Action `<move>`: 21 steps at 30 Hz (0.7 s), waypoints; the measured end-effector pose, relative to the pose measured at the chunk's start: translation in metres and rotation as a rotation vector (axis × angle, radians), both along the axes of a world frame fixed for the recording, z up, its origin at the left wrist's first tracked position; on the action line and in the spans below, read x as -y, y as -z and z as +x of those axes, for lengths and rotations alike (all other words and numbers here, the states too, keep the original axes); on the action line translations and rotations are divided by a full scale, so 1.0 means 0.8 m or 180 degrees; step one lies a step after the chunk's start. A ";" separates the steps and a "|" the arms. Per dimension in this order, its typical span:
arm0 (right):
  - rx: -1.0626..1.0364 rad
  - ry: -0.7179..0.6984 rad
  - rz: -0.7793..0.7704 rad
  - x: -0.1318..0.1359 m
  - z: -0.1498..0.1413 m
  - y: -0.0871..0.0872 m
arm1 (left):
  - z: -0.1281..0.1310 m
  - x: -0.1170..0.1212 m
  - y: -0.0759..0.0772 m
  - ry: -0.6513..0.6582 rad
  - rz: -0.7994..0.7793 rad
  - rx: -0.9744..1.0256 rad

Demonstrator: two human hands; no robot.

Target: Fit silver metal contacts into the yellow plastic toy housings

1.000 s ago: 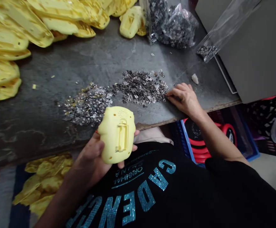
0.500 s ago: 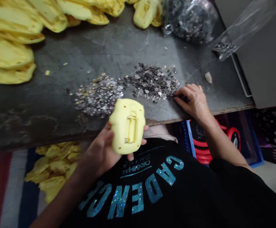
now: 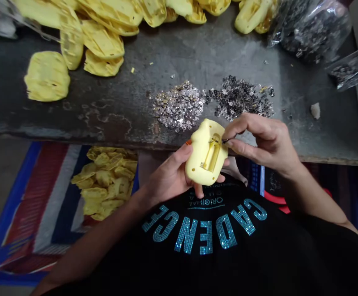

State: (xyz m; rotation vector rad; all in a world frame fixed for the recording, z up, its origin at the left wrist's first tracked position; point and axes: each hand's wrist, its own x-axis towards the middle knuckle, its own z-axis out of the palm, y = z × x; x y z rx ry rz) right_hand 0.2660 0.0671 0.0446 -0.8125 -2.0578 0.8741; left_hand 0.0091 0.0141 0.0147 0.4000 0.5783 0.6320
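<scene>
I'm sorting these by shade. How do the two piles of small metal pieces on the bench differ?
The silvery pile is pale and bright, while the dark pile is mostly grey-black. The silvery pile forms a tighter mound; the dark pile spreads wider and looser. The dark pile also lies closer to the right hand. Both are heaps of tiny metal pieces, side by side on the bench.

The light is soft and even, it seems to come from above, and the far part of the worn metal bench top point(image 3: 197, 53) is brighter than its near edge. The yellow plastic housing point(image 3: 206, 152) looks sharp, the plastic bag point(image 3: 310, 31) shows small glare, and the picture edges are bent and a little soft
</scene>
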 end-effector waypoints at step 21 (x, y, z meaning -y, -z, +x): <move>0.1082 -0.0423 0.0665 -0.012 -0.013 -0.016 | 0.000 0.004 0.003 -0.0174 -0.0080 -0.0066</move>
